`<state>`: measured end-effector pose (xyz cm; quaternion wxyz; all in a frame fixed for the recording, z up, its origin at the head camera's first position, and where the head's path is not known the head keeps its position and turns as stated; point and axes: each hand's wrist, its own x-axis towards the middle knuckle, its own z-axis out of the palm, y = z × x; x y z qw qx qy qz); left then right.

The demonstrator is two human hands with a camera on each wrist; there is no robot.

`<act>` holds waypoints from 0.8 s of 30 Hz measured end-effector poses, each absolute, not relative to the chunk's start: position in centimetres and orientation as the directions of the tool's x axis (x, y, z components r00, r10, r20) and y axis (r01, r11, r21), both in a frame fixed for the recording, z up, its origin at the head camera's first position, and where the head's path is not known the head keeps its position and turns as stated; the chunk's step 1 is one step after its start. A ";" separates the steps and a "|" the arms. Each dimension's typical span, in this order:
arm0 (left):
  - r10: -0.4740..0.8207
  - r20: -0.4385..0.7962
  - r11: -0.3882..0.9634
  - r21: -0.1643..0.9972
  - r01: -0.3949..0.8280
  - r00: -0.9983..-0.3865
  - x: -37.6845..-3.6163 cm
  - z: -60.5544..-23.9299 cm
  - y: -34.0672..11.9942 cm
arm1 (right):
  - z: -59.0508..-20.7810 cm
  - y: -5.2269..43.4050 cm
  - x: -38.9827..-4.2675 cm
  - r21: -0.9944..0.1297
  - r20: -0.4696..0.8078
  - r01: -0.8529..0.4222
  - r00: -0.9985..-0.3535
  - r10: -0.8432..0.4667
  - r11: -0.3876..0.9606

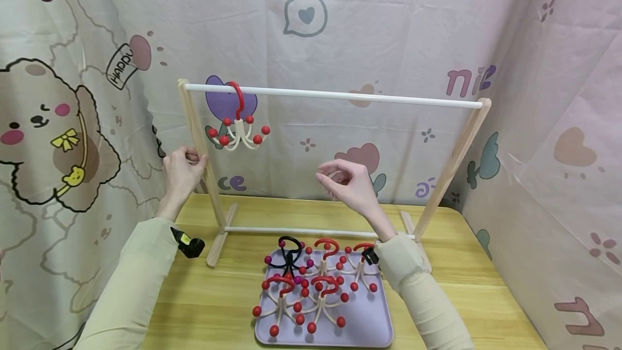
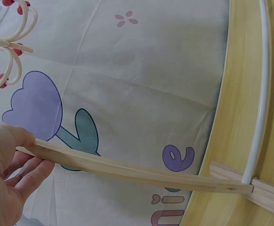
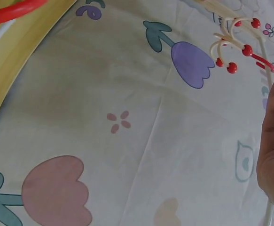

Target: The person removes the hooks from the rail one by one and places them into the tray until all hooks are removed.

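Note:
A wooden rack with a white top bar (image 1: 340, 95) stands on the table. My left hand (image 1: 183, 173) pinches its left wooden post (image 1: 206, 177) between thumb and fingers, which the left wrist view shows close up. From the bar's left part hangs a cream hook rack with red balls and a red hook (image 1: 238, 102). My right hand (image 1: 347, 185) is in the air below the bar, right of the hanging piece, fingers loosely bent with nothing in them. Beneath it, a lilac tray (image 1: 364, 323) holds several similar red-hooked pieces (image 1: 323, 307) and a black one (image 1: 290, 258) with magenta balls.
The rack's right post (image 1: 452, 163) and lower white bar (image 1: 311, 231) stand behind the tray on the yellow wood-grain table (image 1: 184, 301). A printed curtain (image 1: 311, 53) closes off the back and both sides. Wrist cameras are strapped at both cuffs.

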<state>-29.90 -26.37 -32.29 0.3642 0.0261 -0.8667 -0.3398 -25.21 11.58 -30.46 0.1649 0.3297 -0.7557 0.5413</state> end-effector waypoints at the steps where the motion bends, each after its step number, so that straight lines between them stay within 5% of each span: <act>1: -0.293 0.614 0.767 0.608 0.203 -0.733 -29.9 -32.3 -26.4 | -30.2 11.3 -25.4 -0.708 0.610 -0.678 -0.728 -0.315 0.197; 24: -0.284 0.604 0.764 0.611 0.205 -0.744 -29.6 -32.1 -26.3 | -26.3 4.7 -28.4 -0.749 0.600 -0.643 -0.760 -0.250 0.159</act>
